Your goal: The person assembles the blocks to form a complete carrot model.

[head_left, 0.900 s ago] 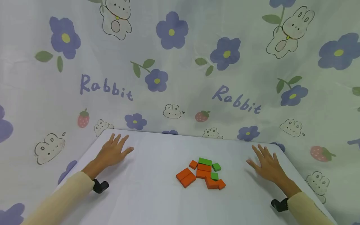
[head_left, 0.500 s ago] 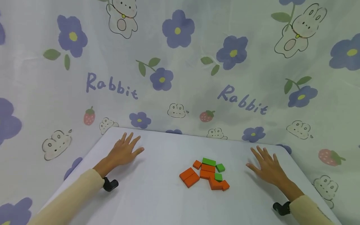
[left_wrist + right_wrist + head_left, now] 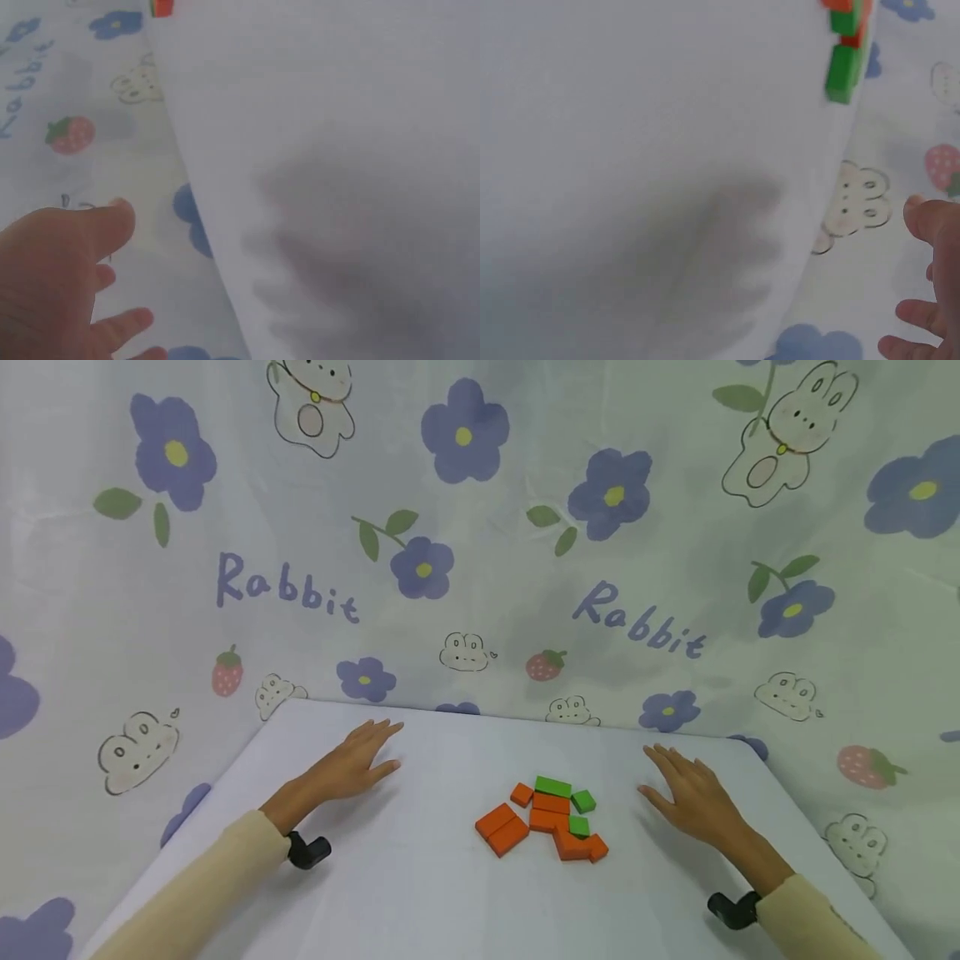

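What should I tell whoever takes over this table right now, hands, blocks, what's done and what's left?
Left hand: open, fingers straight, over the white table, holding nothing, left of the blocks.
Right hand: open, holding nothing, right of the blocks.
Orange blocks and green blocks lie in a loose cluster mid-table between the hands, some touching.
Done: nothing evident; no block is gripped.
Left: all handling of the blocks, judging by how they lie.

Left hand [image 3: 351, 770] now sits further right, nearer the block cluster [image 3: 546, 817]. Right hand [image 3: 690, 792] sits further left, also nearer it.
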Demonstrator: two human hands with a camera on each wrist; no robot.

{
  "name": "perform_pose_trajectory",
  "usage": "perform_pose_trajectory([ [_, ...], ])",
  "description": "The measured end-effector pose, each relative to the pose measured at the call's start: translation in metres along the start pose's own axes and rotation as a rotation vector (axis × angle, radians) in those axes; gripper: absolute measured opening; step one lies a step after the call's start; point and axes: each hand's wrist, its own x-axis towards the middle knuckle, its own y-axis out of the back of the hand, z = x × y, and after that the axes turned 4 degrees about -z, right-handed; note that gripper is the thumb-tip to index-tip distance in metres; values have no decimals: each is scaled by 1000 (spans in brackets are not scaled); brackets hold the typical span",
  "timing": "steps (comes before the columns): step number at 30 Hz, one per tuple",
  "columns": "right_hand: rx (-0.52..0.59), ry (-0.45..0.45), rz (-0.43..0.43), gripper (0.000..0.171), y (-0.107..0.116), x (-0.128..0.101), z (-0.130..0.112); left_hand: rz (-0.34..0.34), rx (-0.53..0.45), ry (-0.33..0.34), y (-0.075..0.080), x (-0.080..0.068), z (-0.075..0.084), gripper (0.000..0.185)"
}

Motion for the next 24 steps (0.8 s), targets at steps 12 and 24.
perform_pose_trajectory([
  [12,76,60,87,67,12,18,-35,-152,-78,-107,-3,25,49,67],
  [24,138,78,28,65,3,25,-72,-395,-106,-227,-33,48,94,77],
])
